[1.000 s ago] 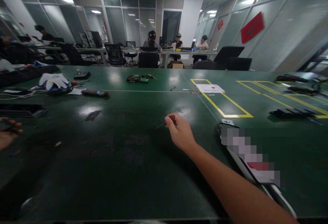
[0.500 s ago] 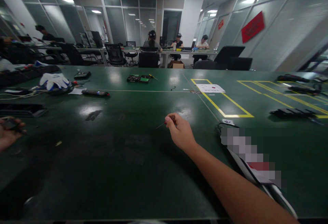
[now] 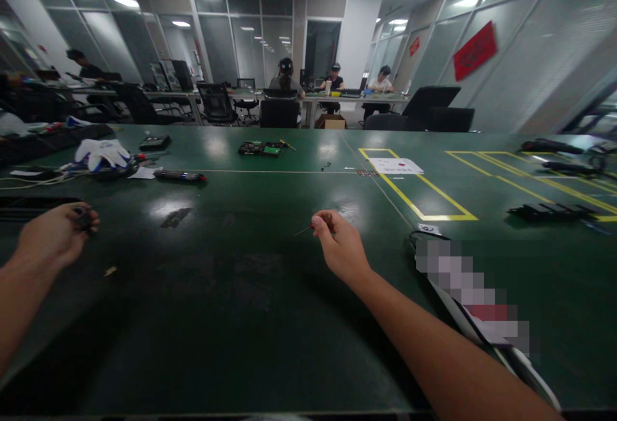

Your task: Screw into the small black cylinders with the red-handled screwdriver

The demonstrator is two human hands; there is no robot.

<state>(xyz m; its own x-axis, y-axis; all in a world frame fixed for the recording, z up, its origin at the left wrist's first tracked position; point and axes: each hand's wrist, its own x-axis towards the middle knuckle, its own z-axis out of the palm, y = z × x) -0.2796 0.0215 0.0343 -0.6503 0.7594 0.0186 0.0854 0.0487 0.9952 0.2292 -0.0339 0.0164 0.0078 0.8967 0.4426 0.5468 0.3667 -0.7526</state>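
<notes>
At the left, my left hand (image 3: pixel 53 234) is closed around a small dark object (image 3: pixel 83 218), whose kind I cannot make out. It is raised over the green table (image 3: pixel 202 344), near a black slotted tray (image 3: pixel 29 206). My right hand (image 3: pixel 340 244), near the middle, grips a screwdriver (image 3: pixel 328 218) by its reddish-brown handle. The thin metal shaft points left and slightly down, apart from anything else. Dark tape patches (image 3: pixel 176 217) and a small yellowish scrap (image 3: pixel 110 271) lie on the table between the two hands.
White gloves (image 3: pixel 102 153), cables and a dark pen-like tool (image 3: pixel 180 176) lie at the left. An opened case with green parts (image 3: pixel 261 148) sits farther back. Yellow tape outlines (image 3: pixel 448 218), a paper sheet (image 3: pixel 396 166) and a black part (image 3: pixel 552 213) are at the right. People sit beyond.
My left hand has come farther into view, moving right and up with the small dark object. The right hand with the screwdriver has stayed almost in place.
</notes>
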